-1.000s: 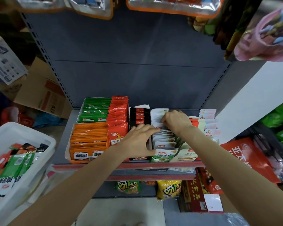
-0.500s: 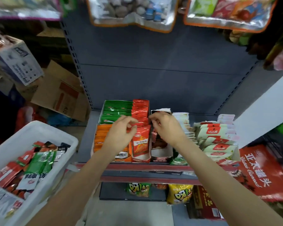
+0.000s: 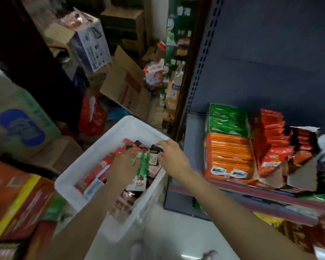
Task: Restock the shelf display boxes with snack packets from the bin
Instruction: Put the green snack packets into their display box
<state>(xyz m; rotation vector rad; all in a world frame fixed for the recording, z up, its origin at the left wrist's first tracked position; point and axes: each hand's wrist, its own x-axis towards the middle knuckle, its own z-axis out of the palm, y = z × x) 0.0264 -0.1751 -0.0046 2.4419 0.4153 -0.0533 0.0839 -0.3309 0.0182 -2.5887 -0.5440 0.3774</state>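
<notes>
The shelf (image 3: pixel 233 186) stands to the right of both grips, its dark back panel rising behind the display boxes. On it, well right of the right grip, sit an orange display box (image 3: pixel 230 156) full of orange packets, a green one (image 3: pixel 226 119) behind that, then red packets (image 3: pixel 270 139) and a torn dark box (image 3: pixel 302 147) farther right.

The white bin (image 3: pixel 109 147) lies below both grips, beside the shelf's left end, holding a jumble of red, green and dark snack packets (image 3: pixel 96 175). Cardboard cartons (image 3: pixel 128 87) are piled on the floor beyond it, well past the grips.

The left grip (image 3: pixel 124 166) is inside the bin, fingers curled down among the packets; a green packet (image 3: pixel 143 166) lies just against its right side (motion blur hides whether the fingers actually clasp it, so I cannot tell what this grip is holding). The right grip (image 3: pixel 172 156) hangs over the bin's far right corner, just right of the green packet, with thumb and forefinger closed on a small dark packet (image 3: pixel 157 148) at its fingertips.
</notes>
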